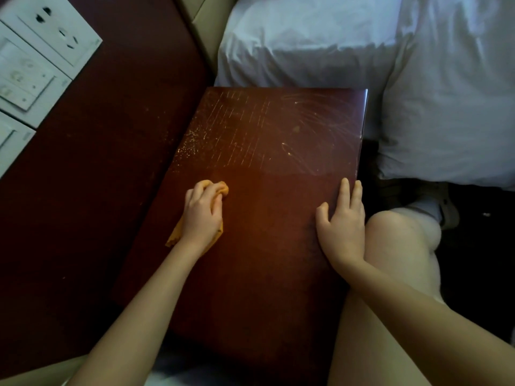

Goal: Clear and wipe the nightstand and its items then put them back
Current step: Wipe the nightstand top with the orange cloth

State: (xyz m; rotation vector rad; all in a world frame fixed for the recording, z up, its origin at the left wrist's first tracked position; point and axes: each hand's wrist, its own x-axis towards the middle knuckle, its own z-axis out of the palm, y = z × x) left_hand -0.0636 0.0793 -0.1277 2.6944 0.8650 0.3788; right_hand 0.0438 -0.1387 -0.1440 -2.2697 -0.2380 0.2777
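The dark red-brown nightstand top (264,151) fills the middle of the view, with nothing standing on it. Its far half shows pale scratches and wet streaks. My left hand (202,215) grips a bunched orange cloth (220,188) and presses it on the left part of the top; a corner of the cloth sticks out by my wrist. My right hand (341,221) lies flat with straight fingers on the top near its right edge.
White bedding (362,37) lies beyond and to the right of the nightstand. A dark wooden wall panel (97,162) with white sockets and switches (36,51) stands at the left. My bare knee (398,240) is against the nightstand's right side.
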